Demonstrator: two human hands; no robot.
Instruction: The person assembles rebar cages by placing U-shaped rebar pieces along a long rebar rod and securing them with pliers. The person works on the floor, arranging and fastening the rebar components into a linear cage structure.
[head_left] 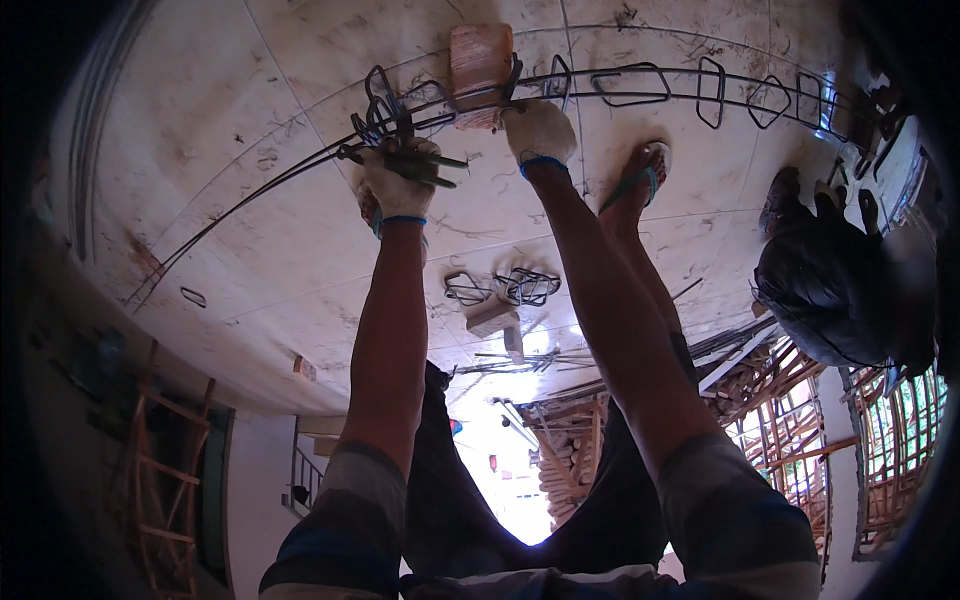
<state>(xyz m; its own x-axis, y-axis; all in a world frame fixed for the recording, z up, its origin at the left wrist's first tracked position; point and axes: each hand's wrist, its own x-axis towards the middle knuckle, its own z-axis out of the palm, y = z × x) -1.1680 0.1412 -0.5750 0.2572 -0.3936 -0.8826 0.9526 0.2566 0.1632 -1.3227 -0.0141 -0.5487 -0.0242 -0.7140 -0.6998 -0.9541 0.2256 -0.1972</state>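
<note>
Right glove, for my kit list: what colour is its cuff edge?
The cuff edge is blue; it shows best in the head view.

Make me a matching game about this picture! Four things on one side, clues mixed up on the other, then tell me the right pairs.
Things:
1. Left hand
2. Right hand
3. Block
4. Right foot's sandal

Clues:
A. reddish-brown
B. has a green strap
C. holding a tool with green handles
D. beside the block's near end

Pairs: 1-C, 2-D, 3-A, 4-B
</note>
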